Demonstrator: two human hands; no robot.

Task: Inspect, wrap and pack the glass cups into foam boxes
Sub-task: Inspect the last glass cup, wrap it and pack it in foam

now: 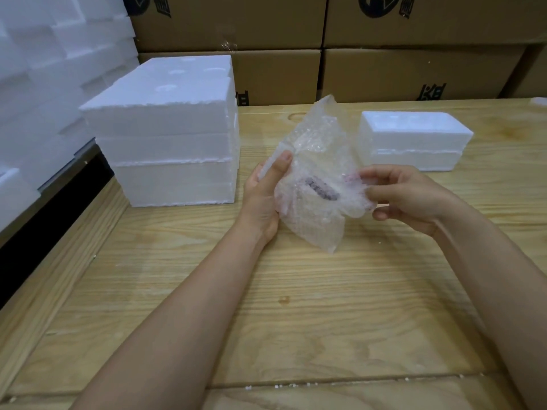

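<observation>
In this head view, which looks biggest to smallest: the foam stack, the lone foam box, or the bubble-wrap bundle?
Largest: foam stack.
Then: bubble-wrap bundle and lone foam box look alike; the bundle is nearer the camera, so unranked.

There is one bubble-wrapped bundle (313, 184), a left hand (263, 196) and a right hand (405, 196), one small foam box (414, 140), one foam stack (168, 137) and at least four cartons (414, 72).

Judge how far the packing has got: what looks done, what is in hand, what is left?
Done: a stack of foam boxes at left and one box at right stand closed; contents hidden. In hand: the left hand and right hand hold a bubble-wrap bundle above the table; a dark mark shows through, so wrapping seems under way. Left: finishing the wrap and boxing the bundle.
</observation>
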